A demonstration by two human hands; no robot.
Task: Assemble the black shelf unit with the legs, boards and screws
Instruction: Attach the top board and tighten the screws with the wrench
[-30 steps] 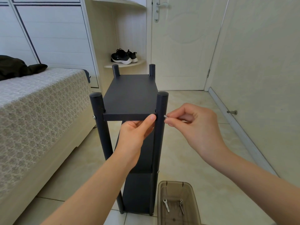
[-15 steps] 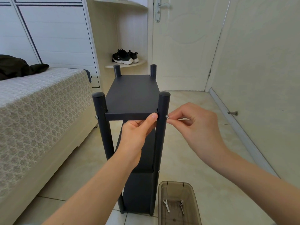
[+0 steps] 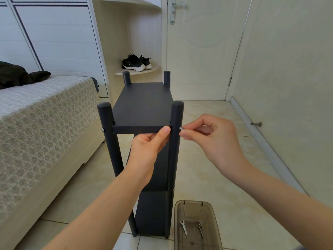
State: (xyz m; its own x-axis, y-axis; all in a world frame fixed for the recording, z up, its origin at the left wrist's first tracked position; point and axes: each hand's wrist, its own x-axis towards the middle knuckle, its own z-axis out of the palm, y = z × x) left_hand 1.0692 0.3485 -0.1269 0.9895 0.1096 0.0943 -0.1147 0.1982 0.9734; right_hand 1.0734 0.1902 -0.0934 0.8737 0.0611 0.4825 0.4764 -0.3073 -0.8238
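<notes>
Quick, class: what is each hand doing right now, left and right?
Left hand: grips the top board by its front edge.
Right hand: pinches a screw at the near right leg.

Illumination is soft and even; the room reads bright. The tiled floor (image 3: 198,177) carries a faint sheen. Shadows are weak and diffuse, the deepest lying under the bed (image 3: 45,123) edge. The black shelf unit (image 3: 144,105) renders dark, with little surface detail. Focus is sharp throughout. Wide-angle distortion bows the door (image 3: 198,60) frame and stretches both lower corners.
</notes>
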